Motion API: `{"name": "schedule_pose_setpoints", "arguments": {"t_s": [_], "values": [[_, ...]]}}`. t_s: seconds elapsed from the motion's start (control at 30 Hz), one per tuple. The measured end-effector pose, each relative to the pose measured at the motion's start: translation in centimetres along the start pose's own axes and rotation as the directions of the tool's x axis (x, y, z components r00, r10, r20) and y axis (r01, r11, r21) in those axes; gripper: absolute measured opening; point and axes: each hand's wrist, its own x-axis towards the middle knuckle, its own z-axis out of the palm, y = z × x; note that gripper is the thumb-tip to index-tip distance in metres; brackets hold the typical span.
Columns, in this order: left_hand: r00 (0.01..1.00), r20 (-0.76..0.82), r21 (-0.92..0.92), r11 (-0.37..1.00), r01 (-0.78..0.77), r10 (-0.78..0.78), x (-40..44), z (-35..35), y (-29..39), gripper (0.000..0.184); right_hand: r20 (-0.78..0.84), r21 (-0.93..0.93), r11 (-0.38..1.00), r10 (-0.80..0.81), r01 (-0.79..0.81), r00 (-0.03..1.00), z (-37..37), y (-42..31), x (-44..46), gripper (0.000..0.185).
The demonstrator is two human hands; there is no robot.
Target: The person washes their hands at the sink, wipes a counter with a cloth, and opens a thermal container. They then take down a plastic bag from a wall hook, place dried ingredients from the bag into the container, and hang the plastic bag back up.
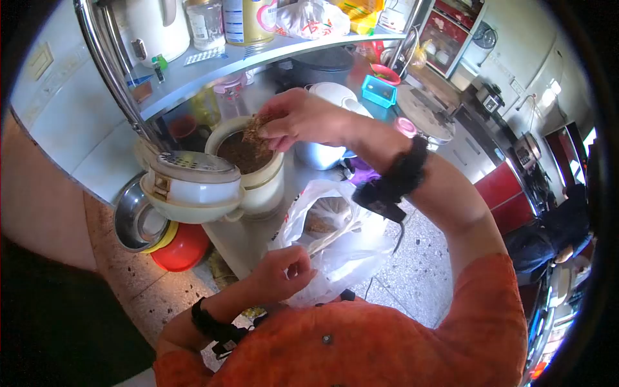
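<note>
My right hand [291,120] is closed on a pinch of brown dried bits [258,132], whose kind I cannot make out. It hangs over the open mouth of a cream-coloured crock [263,190], and more brown stuff [240,153] shows inside. Nearer to me, a white plastic bag [348,255] gapes open, with some brown bits [320,222] visible through it. My left hand [284,274] is curled at the bag's near left edge, its fingers closed on the plastic.
Left of the crock stands a white container with a perforated lid [196,164]. Below are a steel basin [132,216] and a red basin [184,248]. A shelf [245,59] with jars and tins overhangs the counter. Another person [548,235] is at far right.
</note>
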Motion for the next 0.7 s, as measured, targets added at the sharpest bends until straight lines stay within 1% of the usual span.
{"name": "schedule_pose_setpoints", "arguments": {"t_s": [0.03, 0.07, 0.13, 0.17, 0.23, 0.27, 0.33, 0.4, 0.47, 0.5, 0.53, 0.57, 0.6, 0.63, 0.67, 0.7], "values": [[1.0, 0.019, -0.005, 1.0, 0.016, -0.016, 0.0, -0.1, -0.1, 0.016, 0.005, 0.004, 1.0, -0.003, 0.003, 1.0, 0.3, 0.5, 0.9, 0.025], [0.999, 0.038, -0.009, 0.999, 0.033, -0.033, 0.0, -0.2, -0.2, 0.017, 0.021, -0.177, 0.984, -0.015, 0.019, 1.0, 0.5, 0.9, 1.6, 0.026], [0.998, 0.053, 0.001, 1.0, 0.028, -0.028, 0.2, -0.5, 0.1, 0.015, 0.045, -0.501, 0.863, -0.051, 0.067, 0.998, 0.6, 0.9, 2.4, 0.027], [0.997, 0.074, 0.008, 1.0, 0.018, -0.019, 0.2, -0.7, 0.2, 0.014, 0.05, -0.497, 0.865, -0.054, 0.072, 0.997, 0.5, 0.6, 2.4, 0.027], [0.997, 0.075, 0.002, 1.0, 0.026, -0.026, 0.2, -0.8, 0.1, 0.014, -0.077, -0.517, 0.854, -0.114, 0.058, 0.991, 0.4, 0.1, 2.0, 0.025], [0.997, 0.079, -0.004, 1.0, 0.025, -0.025, 0.2, -0.8, 0.0, 0.015, -0.078, -0.513, 0.857, -0.114, 0.058, 0.99, 0.2, 0.3, 1.8, 0.025], [0.997, 0.076, -0.002, 1.0, 0.01, -0.01, 0.4, -1.0, -0.3, 0.015, -0.061, -0.484, 0.84, -0.314, 0.248, 0.947, -0.3, 0.7, 1.1, 0.02], [0.997, 0.077, -0.006, 1.0, 0.002, -0.002, 0.4, -1.1, -0.2, 0.015, -0.132, -0.254, 0.949, -0.224, 0.185, 0.966, 0.3, -0.5, -1.7, 0.013], [0.996, -0.082, 0.071, 0.997, 0.038, -0.032, 0.5, -1.1, 0.4, 0.014, -0.036, -0.136, 0.976, -0.174, 0.168, 0.984, 1.3, -2.2, -5.7, 0.012], [0.996, -0.08, 0.064, 0.997, 0.045, -0.04, 0.6, -1.0, 0.3, 0.014, 0.104, -0.071, 0.987, -0.138, 0.146, 0.985, 1.7, -3.0, -8.0, 0.012], [0.983, -0.163, -0.105, 0.992, 0.063, -0.08, 0.7, -0.8, 0.2, 0.014, 0.255, -0.161, 0.95, -0.221, 0.267, 0.941, 1.9, -2.7, -9.9, 0.01], [0.962, -0.238, -0.273, 0.96, 0.066, -0.134, 0.8, -0.6, 0.2, 0.014, 0.401, -0.135, 0.953, -0.197, 0.271, 0.895, 2.4, -2.5, -11.4, 0.009], [0.969, -0.203, -0.264, 0.961, 0.082, -0.138, 0.6, -1.1, 0.4, 0.018, 0.437, -0.154, 0.962, -0.139, 0.226, 0.889, 3.5, -2.2, -12.5, 0.009], [0.969, -0.202, -0.264, 0.961, 0.083, -0.139, 0.7, -1.0, 0.5, 0.018, 0.453, -0.271, 0.926, -0.119, 0.264, 0.884, 4.2, -0.6, -13.4, 0.011], [0.969, -0.211, -0.321, 0.945, 0.056, -0.129, 0.7, -0.9, 0.6, 0.016, 0.421, -0.447, 0.86, -0.04, 0.246, 0.906, 5.3, 0.9, -14.0, 0.013], [0.968, -0.222, -0.376, 0.926, 0.025, -0.117, 0.8, -0.8, 0.6, 0.014, 0.327, -0.619, 0.754, -0.009, 0.221, 0.945, 6.6, 3.3, -14.3, 0.013]]}}
